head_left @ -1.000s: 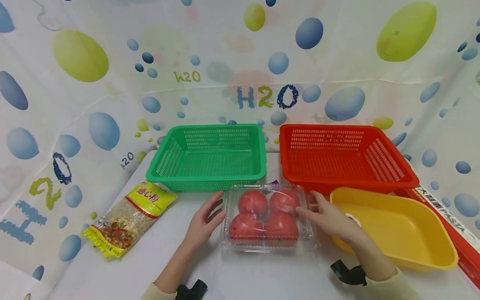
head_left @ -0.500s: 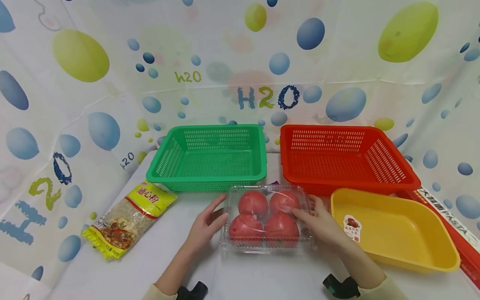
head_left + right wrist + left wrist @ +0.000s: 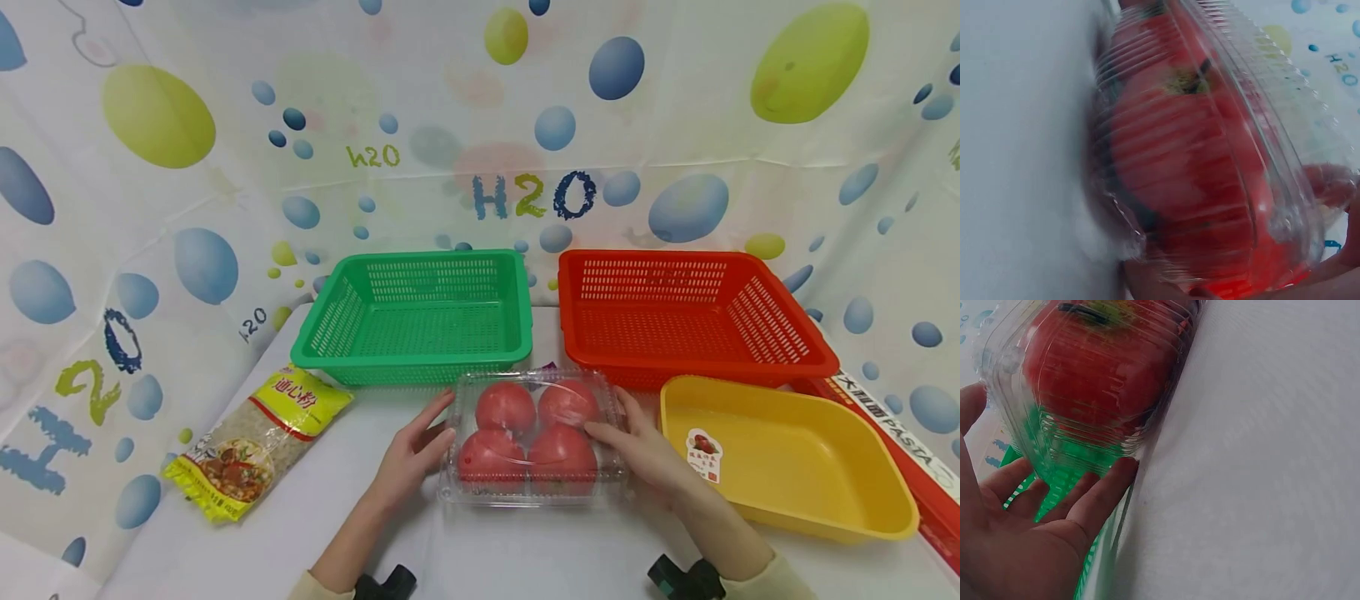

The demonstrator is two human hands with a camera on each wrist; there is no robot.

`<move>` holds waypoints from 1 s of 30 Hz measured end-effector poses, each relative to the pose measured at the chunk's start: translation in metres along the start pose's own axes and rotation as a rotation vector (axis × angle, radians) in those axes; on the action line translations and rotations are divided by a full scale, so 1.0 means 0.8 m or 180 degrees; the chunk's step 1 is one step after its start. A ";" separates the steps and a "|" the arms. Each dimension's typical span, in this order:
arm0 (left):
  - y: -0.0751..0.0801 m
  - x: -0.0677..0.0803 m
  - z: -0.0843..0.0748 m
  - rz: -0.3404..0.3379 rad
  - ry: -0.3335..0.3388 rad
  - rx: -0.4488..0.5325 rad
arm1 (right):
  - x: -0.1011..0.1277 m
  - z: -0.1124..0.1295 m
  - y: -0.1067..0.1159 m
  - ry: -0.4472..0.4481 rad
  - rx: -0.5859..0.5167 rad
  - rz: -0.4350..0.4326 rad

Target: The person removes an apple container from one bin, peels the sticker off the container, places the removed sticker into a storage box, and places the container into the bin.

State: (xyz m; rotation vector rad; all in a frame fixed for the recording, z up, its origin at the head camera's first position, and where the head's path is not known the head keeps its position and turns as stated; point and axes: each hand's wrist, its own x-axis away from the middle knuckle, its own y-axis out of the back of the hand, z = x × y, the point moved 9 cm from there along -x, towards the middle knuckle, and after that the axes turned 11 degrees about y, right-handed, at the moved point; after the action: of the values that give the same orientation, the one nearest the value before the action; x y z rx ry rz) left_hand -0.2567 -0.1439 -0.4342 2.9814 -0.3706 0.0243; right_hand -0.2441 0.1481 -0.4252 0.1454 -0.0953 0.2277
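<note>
On the white table (image 3: 487,550), just in front of the gap between the green basket (image 3: 416,317) and the red basket (image 3: 686,312), the clear plastic clamshell of tomatoes (image 3: 531,437) sits where it sat a second ago, flat on the cloth. What has changed is the hands. The right hand (image 3: 643,450) lay beside the box and partly over the yellow tray (image 3: 787,454) a second ago; it has since drawn in against the box's right side, uncovering the small sticker (image 3: 703,454) inside the tray. The left hand (image 3: 411,450) has closed the small gap it had to the box's left side and now touches it.

The left hand's fingers (image 3: 1094,494) are nearly straight and spread, their tips reaching under the ridged edge of the box in the left wrist view, with the thumb up along the side; it presses the box rather than wrapping it. The right hand cups the opposite side, thumb on the lid over a front tomato and fingers (image 3: 1329,187) curled round the far edge, seen through the plastic in the right wrist view. Four red tomatoes fill the box.

A yellow bag of macaroni (image 3: 258,437) lies well to the left, and a red pasta box (image 3: 892,442) runs along the table's right edge behind the tray
</note>
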 end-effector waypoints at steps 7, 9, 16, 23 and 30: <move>0.000 0.001 -0.002 0.0059 -0.0014 0.0157 | 0.002 0.001 -0.002 -0.0023 -0.0119 0.0126; -0.001 0.000 -0.003 0.0063 -0.0037 0.0177 | 0.003 0.001 0.000 -0.0034 -0.0151 0.0139; 0.000 0.006 -0.004 0.0023 -0.0038 0.0201 | 0.004 -0.004 -0.001 -0.0099 -0.0365 0.0172; 0.000 0.014 -0.009 -0.0018 0.0029 0.0214 | 0.007 -0.003 -0.004 -0.0071 -0.0639 0.0186; -0.003 0.021 -0.021 -0.0012 0.0033 0.0195 | 0.017 0.004 -0.006 -0.0009 -0.0753 0.0164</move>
State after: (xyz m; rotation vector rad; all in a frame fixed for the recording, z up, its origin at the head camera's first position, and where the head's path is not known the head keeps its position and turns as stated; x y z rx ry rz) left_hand -0.2401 -0.1432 -0.4174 3.0410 -0.3698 0.0517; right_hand -0.2297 0.1459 -0.4212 -0.0921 -0.1282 0.2656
